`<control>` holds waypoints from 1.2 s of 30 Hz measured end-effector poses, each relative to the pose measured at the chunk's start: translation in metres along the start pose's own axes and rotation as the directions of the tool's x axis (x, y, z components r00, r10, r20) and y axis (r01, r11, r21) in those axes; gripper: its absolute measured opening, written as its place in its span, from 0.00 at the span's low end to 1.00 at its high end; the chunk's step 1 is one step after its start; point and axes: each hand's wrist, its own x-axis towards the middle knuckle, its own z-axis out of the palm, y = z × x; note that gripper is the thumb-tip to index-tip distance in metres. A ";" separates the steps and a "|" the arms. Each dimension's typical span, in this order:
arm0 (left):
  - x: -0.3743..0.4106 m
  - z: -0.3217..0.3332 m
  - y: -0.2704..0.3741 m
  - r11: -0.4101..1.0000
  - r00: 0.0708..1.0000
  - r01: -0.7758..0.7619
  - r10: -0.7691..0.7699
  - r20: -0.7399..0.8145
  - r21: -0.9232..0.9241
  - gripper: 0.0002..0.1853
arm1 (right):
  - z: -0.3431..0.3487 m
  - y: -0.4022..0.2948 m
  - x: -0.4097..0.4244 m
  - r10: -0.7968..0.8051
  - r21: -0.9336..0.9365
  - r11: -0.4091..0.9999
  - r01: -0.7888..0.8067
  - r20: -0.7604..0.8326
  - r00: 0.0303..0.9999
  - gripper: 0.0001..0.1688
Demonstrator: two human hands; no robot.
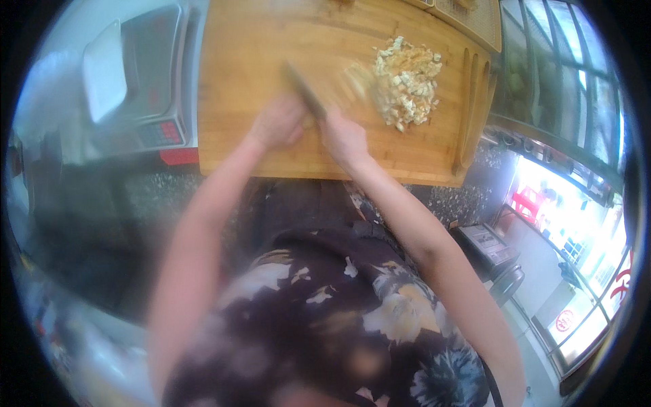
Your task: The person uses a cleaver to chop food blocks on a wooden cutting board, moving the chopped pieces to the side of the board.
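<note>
My right hand [346, 133] is closed around the handle end of a knife [306, 92], likely a cleaver, whose blade points up and to the left. Just left of the blade is my left hand [279, 121], fingers bent and blurred by motion. Whether those fingers press on food cannot be made out. Both hands are over a thick wooden cutting board [244, 46]. A heap of chopped pale food [409, 86] with brownish edges lies on the board's right side. Between the heap and the knife are a few blurred slices [358, 80].
Left of the board stands a digital scale [152, 66] with a white tray [105, 71] on it. A red object [179, 156] lies below the scale. Slots [470, 102] run along the board's right side. A tan mesh-sided basket [473, 23] sits at the upper right, near a glass-paned cabinet [554, 81].
</note>
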 end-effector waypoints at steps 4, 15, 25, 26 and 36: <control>0.001 -0.001 -0.002 0.999 1.000 0.021 -0.020 0.013 -0.041 0.15 | 0.004 0.000 0.011 -0.080 0.005 0.997 0.081 -0.041 0.996 0.13; -0.006 0.002 0.000 0.999 0.999 0.033 -0.033 0.025 -0.005 0.14 | 0.013 -0.012 0.003 -0.033 0.072 0.997 0.039 -0.084 0.996 0.09; -0.025 -0.012 -0.003 0.993 1.000 0.007 -0.009 0.014 0.115 0.15 | -0.043 -0.025 -0.019 -0.007 -0.043 0.999 0.012 0.117 0.993 0.11; -0.028 -0.009 -0.007 0.995 1.000 0.015 -0.017 0.016 0.102 0.14 | -0.036 -0.024 -0.019 -0.006 -0.050 0.999 0.012 0.121 0.993 0.10; -0.019 -0.008 -0.009 0.988 0.967 0.132 -0.147 0.207 0.084 0.13 | -0.008 -0.017 -0.005 -0.040 0.012 0.999 0.040 0.045 0.998 0.12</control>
